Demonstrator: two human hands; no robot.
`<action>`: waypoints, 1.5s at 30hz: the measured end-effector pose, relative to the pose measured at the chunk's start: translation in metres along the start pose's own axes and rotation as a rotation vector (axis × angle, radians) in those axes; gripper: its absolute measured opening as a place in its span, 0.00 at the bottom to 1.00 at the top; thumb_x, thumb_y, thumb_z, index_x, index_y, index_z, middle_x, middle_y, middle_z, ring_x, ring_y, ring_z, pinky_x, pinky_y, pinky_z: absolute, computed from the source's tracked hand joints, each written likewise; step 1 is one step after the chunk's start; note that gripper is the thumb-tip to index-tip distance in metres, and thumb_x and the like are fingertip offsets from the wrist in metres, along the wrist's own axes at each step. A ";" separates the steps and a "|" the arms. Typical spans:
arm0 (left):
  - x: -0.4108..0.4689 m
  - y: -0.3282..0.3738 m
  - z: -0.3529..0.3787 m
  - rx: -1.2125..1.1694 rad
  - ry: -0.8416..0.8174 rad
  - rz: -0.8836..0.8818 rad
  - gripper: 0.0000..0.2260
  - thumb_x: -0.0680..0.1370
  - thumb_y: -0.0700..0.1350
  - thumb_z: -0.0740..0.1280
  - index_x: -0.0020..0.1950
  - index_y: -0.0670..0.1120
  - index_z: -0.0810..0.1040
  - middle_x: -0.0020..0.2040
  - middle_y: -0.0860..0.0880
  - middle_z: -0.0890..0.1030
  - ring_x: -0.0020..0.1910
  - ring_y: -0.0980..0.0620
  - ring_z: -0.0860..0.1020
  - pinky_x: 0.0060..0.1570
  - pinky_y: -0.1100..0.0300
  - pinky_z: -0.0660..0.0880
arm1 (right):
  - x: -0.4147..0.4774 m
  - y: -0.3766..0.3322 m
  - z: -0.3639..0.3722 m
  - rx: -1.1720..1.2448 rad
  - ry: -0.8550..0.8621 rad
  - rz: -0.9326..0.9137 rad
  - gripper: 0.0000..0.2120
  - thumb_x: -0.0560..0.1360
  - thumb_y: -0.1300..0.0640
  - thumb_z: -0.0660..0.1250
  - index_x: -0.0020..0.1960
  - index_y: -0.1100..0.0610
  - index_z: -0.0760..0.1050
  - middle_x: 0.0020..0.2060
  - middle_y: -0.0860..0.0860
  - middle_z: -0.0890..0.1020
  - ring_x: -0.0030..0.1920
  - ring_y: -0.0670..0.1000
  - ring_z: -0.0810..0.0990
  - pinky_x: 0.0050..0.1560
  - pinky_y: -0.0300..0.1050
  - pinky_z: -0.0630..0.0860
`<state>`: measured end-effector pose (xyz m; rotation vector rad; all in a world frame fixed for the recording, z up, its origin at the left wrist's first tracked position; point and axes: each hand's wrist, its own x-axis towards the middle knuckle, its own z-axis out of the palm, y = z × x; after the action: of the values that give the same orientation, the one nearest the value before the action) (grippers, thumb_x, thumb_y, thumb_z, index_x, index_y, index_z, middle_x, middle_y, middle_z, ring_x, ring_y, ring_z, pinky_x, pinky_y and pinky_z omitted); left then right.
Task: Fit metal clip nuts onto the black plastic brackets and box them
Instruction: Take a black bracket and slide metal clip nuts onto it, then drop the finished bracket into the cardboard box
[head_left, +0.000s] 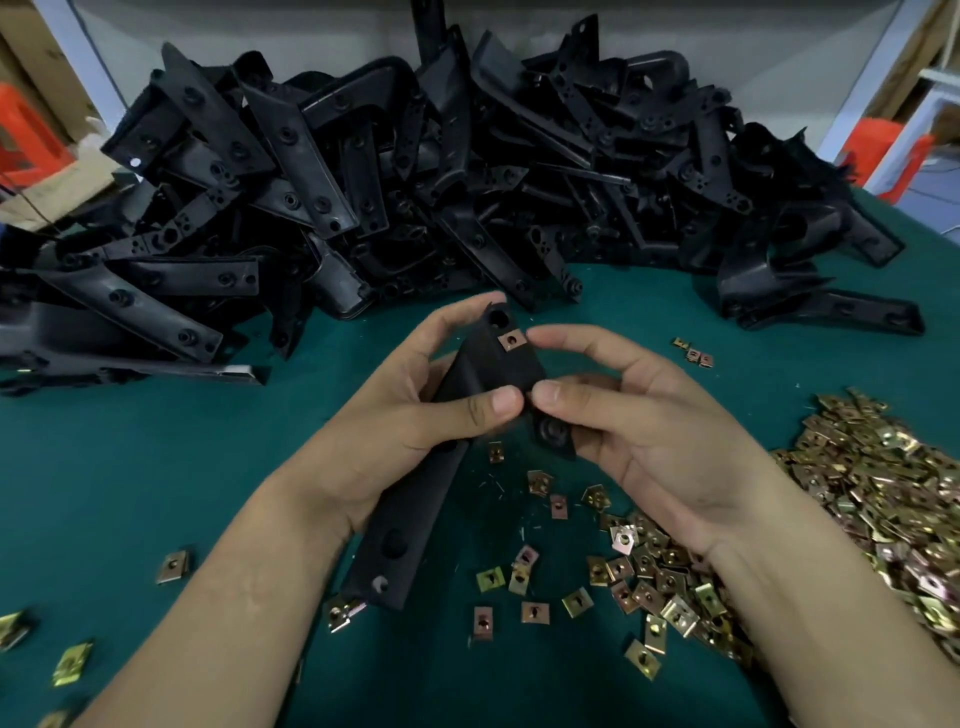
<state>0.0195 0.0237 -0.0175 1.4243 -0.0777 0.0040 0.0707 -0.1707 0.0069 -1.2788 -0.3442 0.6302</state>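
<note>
Where left hand (410, 415) wraps its matte middle & right hand (639, 415) pinches the upper end, long black plastic bracket (488, 364) slants betw. them over green worktop (156, 467); brassy square clip nut (511, 340) sits near its top.

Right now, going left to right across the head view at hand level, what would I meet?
Lone clip nut → left hand → black bracket gripped by both hands → right hand → heap of clip nuts.
</note>
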 end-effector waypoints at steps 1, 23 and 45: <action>0.000 0.001 0.000 -0.035 -0.021 -0.018 0.32 0.72 0.39 0.74 0.73 0.56 0.70 0.60 0.44 0.84 0.59 0.45 0.83 0.56 0.57 0.80 | 0.000 -0.002 -0.002 0.026 0.021 -0.034 0.20 0.67 0.60 0.74 0.58 0.54 0.83 0.46 0.66 0.82 0.46 0.56 0.84 0.54 0.48 0.82; -0.021 0.021 0.210 0.037 -0.313 -0.095 0.32 0.82 0.34 0.65 0.78 0.63 0.63 0.67 0.60 0.76 0.58 0.60 0.82 0.50 0.62 0.82 | -0.193 -0.063 -0.068 -0.857 0.868 -0.090 0.18 0.71 0.51 0.76 0.55 0.35 0.76 0.37 0.42 0.85 0.38 0.48 0.81 0.43 0.48 0.75; -0.089 -0.075 0.349 0.480 -0.987 -0.086 0.26 0.77 0.60 0.66 0.74 0.71 0.62 0.79 0.62 0.63 0.77 0.67 0.57 0.74 0.60 0.60 | -0.359 0.025 -0.139 -0.971 1.282 0.517 0.16 0.80 0.50 0.65 0.68 0.46 0.74 0.51 0.40 0.79 0.45 0.40 0.76 0.38 0.30 0.67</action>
<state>-0.0833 -0.3284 -0.0465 1.7861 -0.8734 -0.7997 -0.1386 -0.4941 -0.0172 -2.4468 0.8842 -0.1020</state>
